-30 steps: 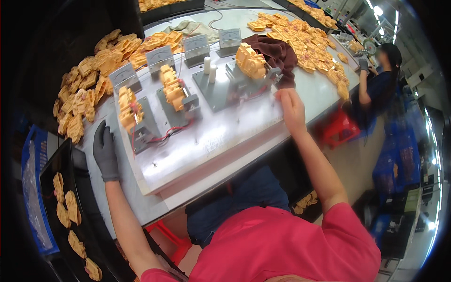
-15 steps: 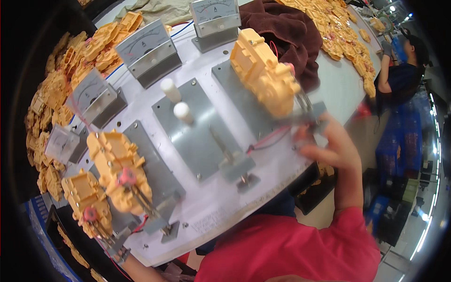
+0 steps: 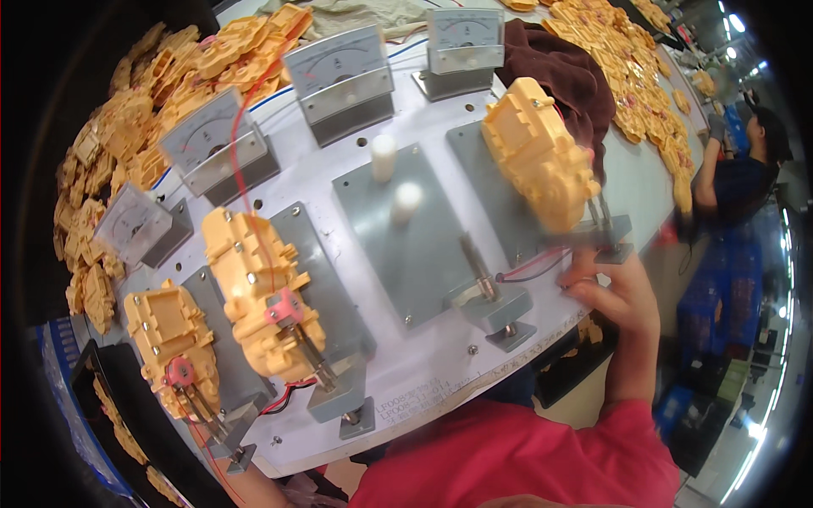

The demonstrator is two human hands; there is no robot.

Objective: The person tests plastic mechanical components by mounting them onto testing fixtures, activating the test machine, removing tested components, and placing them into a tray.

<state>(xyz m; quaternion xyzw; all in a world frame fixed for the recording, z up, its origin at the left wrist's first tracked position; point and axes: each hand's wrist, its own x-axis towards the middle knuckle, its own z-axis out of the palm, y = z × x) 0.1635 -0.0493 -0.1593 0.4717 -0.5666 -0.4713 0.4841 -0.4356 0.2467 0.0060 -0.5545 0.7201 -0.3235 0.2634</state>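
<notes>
My right hand is beside the clamp at the right end of the board, fingers loosely bent and thumb apart. The clamp's lever plate overlaps the hand; I see nothing held. That clamp's rods reach a yellow plastic gearbox casing. Of my left arm only the forearm shows at the lower left; the hand is hidden beneath the left clamp. Another yellow casing, with a pink gear, sits by that clamp. A third casing, also with a pink gear, lies beside it.
Between casings, a grey plate bears two white pegs and a bare clamp. Several analog meters line the board's far edge. Casings are heaped left and far right. A brown cloth lies behind; a co-worker is right.
The view has shifted, so the board appears farther right. My right hand has dropped lower relative to the right clamp. A red wire now arches over the third casing.
</notes>
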